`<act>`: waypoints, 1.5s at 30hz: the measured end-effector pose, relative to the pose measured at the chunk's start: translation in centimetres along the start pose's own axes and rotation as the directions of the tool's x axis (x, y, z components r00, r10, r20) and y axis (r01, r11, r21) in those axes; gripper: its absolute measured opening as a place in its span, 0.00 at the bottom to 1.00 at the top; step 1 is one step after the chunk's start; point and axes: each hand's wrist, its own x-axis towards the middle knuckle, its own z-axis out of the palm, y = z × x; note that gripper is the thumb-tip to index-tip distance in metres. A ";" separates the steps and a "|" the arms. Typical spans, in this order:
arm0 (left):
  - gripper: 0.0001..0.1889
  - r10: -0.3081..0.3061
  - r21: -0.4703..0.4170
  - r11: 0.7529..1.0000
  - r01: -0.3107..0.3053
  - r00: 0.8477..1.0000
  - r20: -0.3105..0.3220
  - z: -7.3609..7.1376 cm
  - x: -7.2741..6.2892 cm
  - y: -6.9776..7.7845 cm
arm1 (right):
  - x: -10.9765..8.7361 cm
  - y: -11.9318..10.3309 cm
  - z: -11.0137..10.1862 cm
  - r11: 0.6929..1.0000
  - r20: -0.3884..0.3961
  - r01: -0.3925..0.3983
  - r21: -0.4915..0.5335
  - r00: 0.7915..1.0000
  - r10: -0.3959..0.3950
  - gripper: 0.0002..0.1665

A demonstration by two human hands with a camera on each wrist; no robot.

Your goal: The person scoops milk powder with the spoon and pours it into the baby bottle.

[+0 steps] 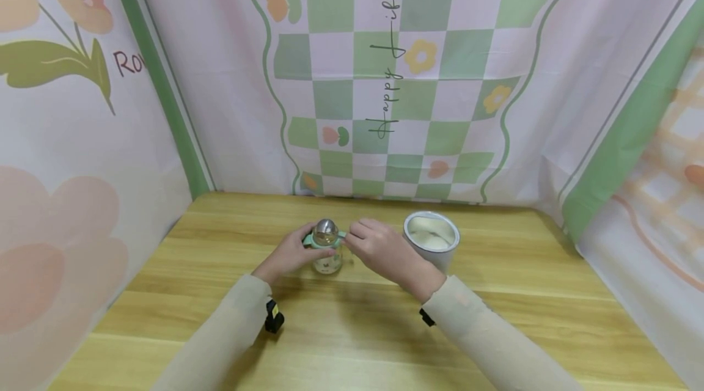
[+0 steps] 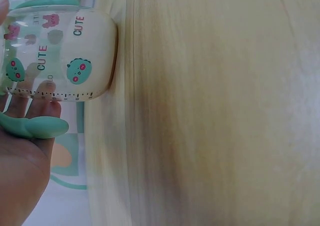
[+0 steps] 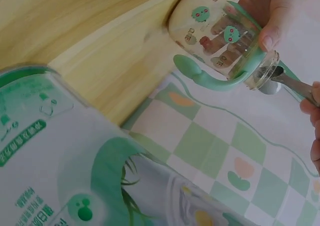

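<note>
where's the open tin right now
In the head view, the open tin stands on the table, to the right of the bottle, with the right hand between the two.

Walled on three sides with printed cloth (image 1: 220, 73), checked green and white behind, lettered "Happy Life", flowered and green-edged at left. Furnished with a wood table (image 1: 550, 269). Lit softly.

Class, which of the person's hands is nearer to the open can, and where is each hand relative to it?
Right. The right hand is just left of the open can; the left hand is farther left, holding the bottle.
</note>
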 end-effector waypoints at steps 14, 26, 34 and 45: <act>0.44 -0.002 0.014 1.000 0.002 1.000 -0.006 0.0 0.0 0.0 | -0.8 0.7 0.4 0.988 -0.039 -0.113 0.107 0.992 0.118 0.08; 0.44 -0.029 0.029 0.999 0.029 1.000 -0.011 0.0 -0.2 0.3 | -0.5 0.7 -0.1 0.891 -0.037 -0.300 0.339 0.943 0.332 0.05; 0.48 -0.050 0.029 0.998 0.050 0.999 -0.018 0.0 -0.2 0.4 | -0.2 0.7 -0.6 0.764 0.017 -0.449 0.463 0.867 0.499 0.11; 0.42 -0.015 0.002 1.000 0.015 1.000 0.008 -0.1 -0.1 0.2 | -0.3 1.1 -1.6 0.644 0.083 -0.552 0.530 0.789 0.609 0.13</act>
